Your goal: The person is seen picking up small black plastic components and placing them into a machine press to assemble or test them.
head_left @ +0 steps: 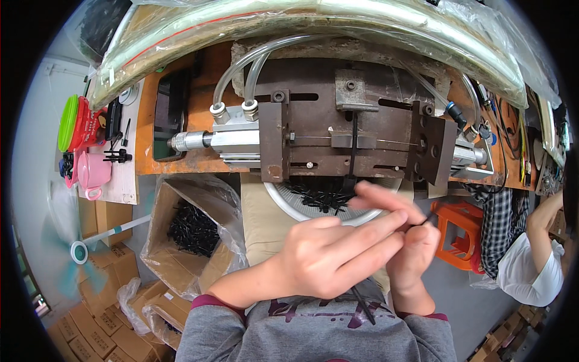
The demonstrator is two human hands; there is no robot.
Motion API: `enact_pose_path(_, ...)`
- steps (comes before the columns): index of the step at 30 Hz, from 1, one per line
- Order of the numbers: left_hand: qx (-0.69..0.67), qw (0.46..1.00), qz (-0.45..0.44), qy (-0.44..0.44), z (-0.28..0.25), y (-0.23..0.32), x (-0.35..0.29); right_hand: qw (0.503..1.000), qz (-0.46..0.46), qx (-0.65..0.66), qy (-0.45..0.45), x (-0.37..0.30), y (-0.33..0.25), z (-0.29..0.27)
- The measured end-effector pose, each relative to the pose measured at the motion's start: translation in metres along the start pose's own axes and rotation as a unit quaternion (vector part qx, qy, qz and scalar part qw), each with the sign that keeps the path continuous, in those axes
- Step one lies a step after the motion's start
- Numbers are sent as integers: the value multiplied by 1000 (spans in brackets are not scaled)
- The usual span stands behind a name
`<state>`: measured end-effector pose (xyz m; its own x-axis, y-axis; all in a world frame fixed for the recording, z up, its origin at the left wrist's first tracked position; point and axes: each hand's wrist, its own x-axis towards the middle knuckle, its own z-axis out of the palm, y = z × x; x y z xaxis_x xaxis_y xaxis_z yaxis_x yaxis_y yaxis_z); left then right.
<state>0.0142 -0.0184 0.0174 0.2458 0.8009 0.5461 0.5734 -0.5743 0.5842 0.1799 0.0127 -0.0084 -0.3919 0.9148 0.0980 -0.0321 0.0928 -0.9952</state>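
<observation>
My left hand [325, 253] reaches across in front of my body, its fingers stretched toward my right hand and pressed together. Below its palm sticks out a thin black rod [363, 306]; the grip on it is hidden. Thumb and fingers of my right hand [413, 244] close on a thin black piece [430, 217], whose tip pokes out on the right; some of that hand's fingers are smeared by motion. Beyond the hands stands a brown metal fixture [316, 130]. Another black rod [354, 142] lies across it under a clamp [351, 90], thicker end toward me.
A white basket [280, 205] under the fixture holds many black parts. Left of it, an open cardboard box [163, 241] contains more. An orange stool [455, 235] and another person's arm [546, 214] are at right. A pink cup [94, 172] and a fan [79, 252] are at left.
</observation>
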Motion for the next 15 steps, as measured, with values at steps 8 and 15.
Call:
enact_pose_path(8, -94, 989, -102, 50, -3, -3, -7, 983, 121, 110, -84, 2, -7, 15)
enact_pose_path(15, 117, 986, -112, 28, -1, -21, -7, 996, -5, -39, 76, 0, 3, 3)
